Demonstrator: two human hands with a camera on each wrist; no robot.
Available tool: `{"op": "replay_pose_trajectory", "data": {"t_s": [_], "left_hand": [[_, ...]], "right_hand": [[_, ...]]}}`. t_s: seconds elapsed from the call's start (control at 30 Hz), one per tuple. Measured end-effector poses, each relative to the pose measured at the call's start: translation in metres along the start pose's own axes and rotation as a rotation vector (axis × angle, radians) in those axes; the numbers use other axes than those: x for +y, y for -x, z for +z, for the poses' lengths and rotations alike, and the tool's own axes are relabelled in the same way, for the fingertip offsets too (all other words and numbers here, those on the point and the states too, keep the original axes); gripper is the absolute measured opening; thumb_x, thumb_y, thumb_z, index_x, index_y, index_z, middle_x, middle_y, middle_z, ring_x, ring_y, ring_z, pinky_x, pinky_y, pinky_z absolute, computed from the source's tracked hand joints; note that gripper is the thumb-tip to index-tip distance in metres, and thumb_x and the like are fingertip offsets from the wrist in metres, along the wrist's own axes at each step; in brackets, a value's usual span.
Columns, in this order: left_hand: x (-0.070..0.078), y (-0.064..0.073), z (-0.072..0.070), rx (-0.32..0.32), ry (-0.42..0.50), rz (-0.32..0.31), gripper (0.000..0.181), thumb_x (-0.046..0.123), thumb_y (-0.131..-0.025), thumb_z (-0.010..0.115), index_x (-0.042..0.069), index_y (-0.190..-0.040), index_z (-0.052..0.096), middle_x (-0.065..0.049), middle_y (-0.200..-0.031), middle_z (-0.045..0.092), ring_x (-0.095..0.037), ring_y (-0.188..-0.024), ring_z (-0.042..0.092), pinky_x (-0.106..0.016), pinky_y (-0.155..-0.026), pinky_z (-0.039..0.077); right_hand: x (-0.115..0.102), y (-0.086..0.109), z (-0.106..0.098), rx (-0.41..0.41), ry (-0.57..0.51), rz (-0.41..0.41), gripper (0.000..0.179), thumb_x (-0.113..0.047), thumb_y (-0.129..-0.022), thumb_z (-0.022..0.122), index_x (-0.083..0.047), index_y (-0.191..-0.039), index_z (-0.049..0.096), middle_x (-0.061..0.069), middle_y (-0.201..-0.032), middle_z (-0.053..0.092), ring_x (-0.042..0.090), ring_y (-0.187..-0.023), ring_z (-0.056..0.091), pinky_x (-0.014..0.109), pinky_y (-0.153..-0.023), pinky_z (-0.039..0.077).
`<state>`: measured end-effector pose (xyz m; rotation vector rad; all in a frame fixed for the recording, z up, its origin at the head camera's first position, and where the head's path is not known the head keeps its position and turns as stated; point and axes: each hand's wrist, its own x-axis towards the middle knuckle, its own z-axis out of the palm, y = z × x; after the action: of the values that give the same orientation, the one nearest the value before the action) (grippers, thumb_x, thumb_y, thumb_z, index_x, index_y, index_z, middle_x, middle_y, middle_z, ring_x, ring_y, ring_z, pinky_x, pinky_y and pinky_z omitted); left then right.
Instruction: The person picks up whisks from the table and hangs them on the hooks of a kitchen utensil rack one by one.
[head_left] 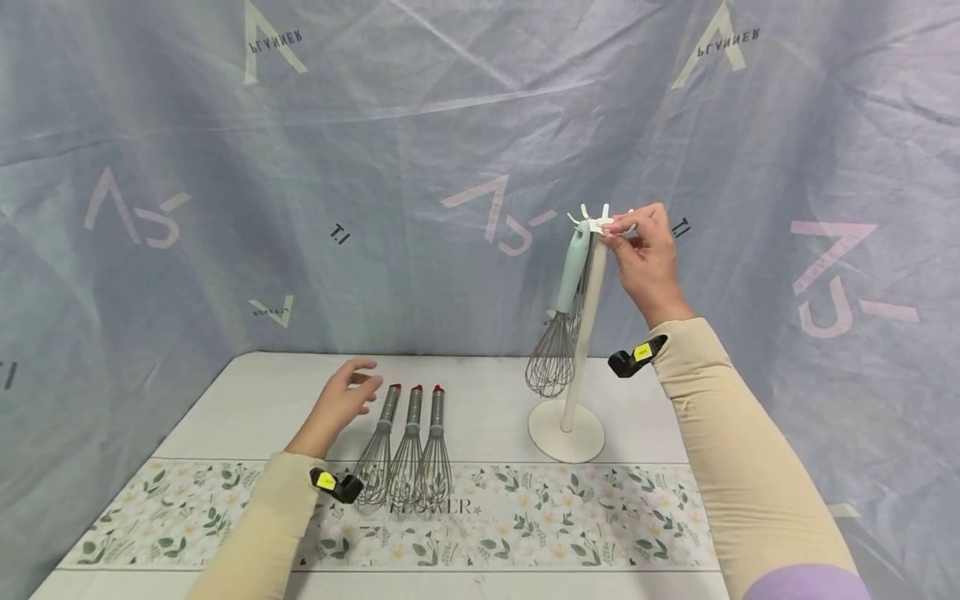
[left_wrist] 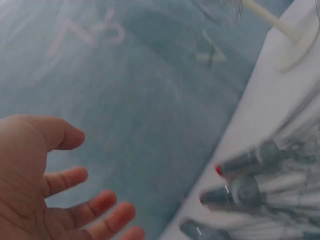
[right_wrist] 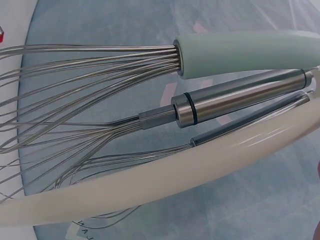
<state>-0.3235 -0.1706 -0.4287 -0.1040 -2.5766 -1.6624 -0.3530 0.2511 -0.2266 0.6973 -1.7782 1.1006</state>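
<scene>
A cream whisk stand (head_left: 590,321) rises from a round base, with several white hooks at its top. Thumb and fingers of my right hand (head_left: 645,254) pinch a hook at the right of that top. From the hooks hangs a whisk with a mint-green handle (head_left: 573,271). Behind it in the right wrist view hang a steel-handled whisk (right_wrist: 240,95) and another slim steel whisk (right_wrist: 250,121). My left hand (head_left: 341,406) holds nothing, fingers spread and slightly bent. Beside it lie three grey-handled whisks (head_left: 413,410) with red ends, side by side.
The white table (head_left: 495,392) carries a floral printed band (head_left: 540,521) across its front part. A grey-blue printed cloth (head_left: 405,275) hangs behind the table and along its sides. The stand's round base (head_left: 566,446) sits right of the lying whisks.
</scene>
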Motion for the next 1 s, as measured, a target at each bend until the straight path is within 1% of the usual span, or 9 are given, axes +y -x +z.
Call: {"op": "replay_pose_trajectory", "data": {"t_s": [0.07,0.13,0.27,0.37,0.47,0.57,0.77,0.9,1.0], "left_hand": [[-0.015,0.002,-0.001,-0.006,0.013,-0.06,0.055,0.035,-0.105,0.057,0.007,-0.149,0.041,-0.026,-0.135,0.053,-0.04,-0.115,0.06,-0.049,-0.09,0.055],[-0.028,0.004,0.001,-0.034,0.025,-0.13,0.057,0.035,-0.105,0.056,0.005,-0.15,0.039,-0.027,-0.136,0.051,-0.043,-0.117,0.059,-0.049,-0.09,0.055],[-0.048,0.008,0.006,-0.078,0.015,-0.246,0.061,0.035,-0.104,0.056,0.003,-0.152,0.035,-0.031,-0.139,0.048,-0.045,-0.119,0.058,-0.047,-0.085,0.057],[-0.057,0.01,0.01,-0.075,0.01,-0.295,0.061,0.034,-0.104,0.056,0.003,-0.152,0.034,-0.032,-0.141,0.046,-0.044,-0.117,0.059,-0.046,-0.081,0.057],[-0.062,0.012,0.014,-0.074,0.019,-0.322,0.063,0.034,-0.103,0.059,0.003,-0.152,0.034,-0.032,-0.141,0.046,-0.044,-0.117,0.059,-0.045,-0.079,0.057],[-0.065,0.014,0.017,-0.086,0.007,-0.329,0.065,0.034,-0.101,0.061,0.003,-0.151,0.035,-0.031,-0.14,0.047,-0.043,-0.115,0.06,-0.045,-0.078,0.055],[-0.069,0.016,0.019,-0.097,-0.074,-0.287,0.064,0.031,-0.1,0.062,-0.002,-0.149,0.036,-0.032,-0.136,0.05,-0.038,-0.105,0.062,-0.045,-0.074,0.054],[-0.067,0.015,0.02,-0.116,-0.105,-0.263,0.065,0.031,-0.099,0.064,-0.003,-0.148,0.038,-0.034,-0.14,0.047,-0.042,-0.111,0.059,-0.05,-0.079,0.053],[-0.064,0.015,0.024,-0.141,-0.126,-0.255,0.065,0.032,-0.098,0.065,-0.003,-0.147,0.04,-0.034,-0.14,0.047,-0.044,-0.115,0.057,-0.053,-0.082,0.052]], "right_hand": [[-0.001,0.0,-0.001,0.004,-0.003,-0.005,0.009,0.006,-0.091,0.068,0.012,-0.095,0.063,-0.014,-0.101,0.043,-0.002,-0.104,0.051,0.018,-0.074,0.041],[-0.002,0.0,-0.001,0.01,-0.006,-0.005,0.009,0.007,-0.091,0.068,0.013,-0.095,0.062,-0.013,-0.101,0.043,-0.001,-0.104,0.052,0.019,-0.074,0.042],[0.01,0.0,0.002,0.03,0.011,0.018,0.008,0.007,-0.09,0.069,0.012,-0.095,0.064,-0.013,-0.101,0.042,-0.001,-0.102,0.051,0.019,-0.072,0.04],[0.02,-0.001,0.006,0.051,0.037,0.045,0.007,0.003,-0.09,0.071,0.008,-0.095,0.069,-0.015,-0.098,0.041,-0.002,-0.094,0.047,0.019,-0.068,0.036],[0.022,-0.001,0.01,0.067,0.071,0.056,0.008,-0.003,-0.091,0.073,0.003,-0.096,0.072,-0.016,-0.096,0.039,0.0,-0.082,0.04,0.021,-0.065,0.033],[0.02,0.0,0.015,0.078,0.12,0.044,0.01,-0.009,-0.091,0.074,-0.001,-0.098,0.075,-0.011,-0.094,0.04,0.005,-0.082,0.04,0.023,-0.068,0.035],[0.009,0.001,0.026,0.099,0.284,0.007,0.019,-0.021,-0.092,0.072,-0.003,-0.099,0.075,0.011,-0.098,0.044,0.025,-0.097,0.051,0.035,-0.086,0.041],[0.002,0.003,0.031,0.098,0.437,-0.023,0.025,-0.026,-0.095,0.067,-0.003,-0.101,0.074,0.015,-0.098,0.045,0.033,-0.093,0.052,0.041,-0.081,0.043],[-0.002,0.004,0.032,0.112,0.523,-0.07,0.027,-0.028,-0.096,0.065,-0.003,-0.101,0.073,0.017,-0.096,0.046,0.035,-0.09,0.052,0.045,-0.079,0.043]]}}
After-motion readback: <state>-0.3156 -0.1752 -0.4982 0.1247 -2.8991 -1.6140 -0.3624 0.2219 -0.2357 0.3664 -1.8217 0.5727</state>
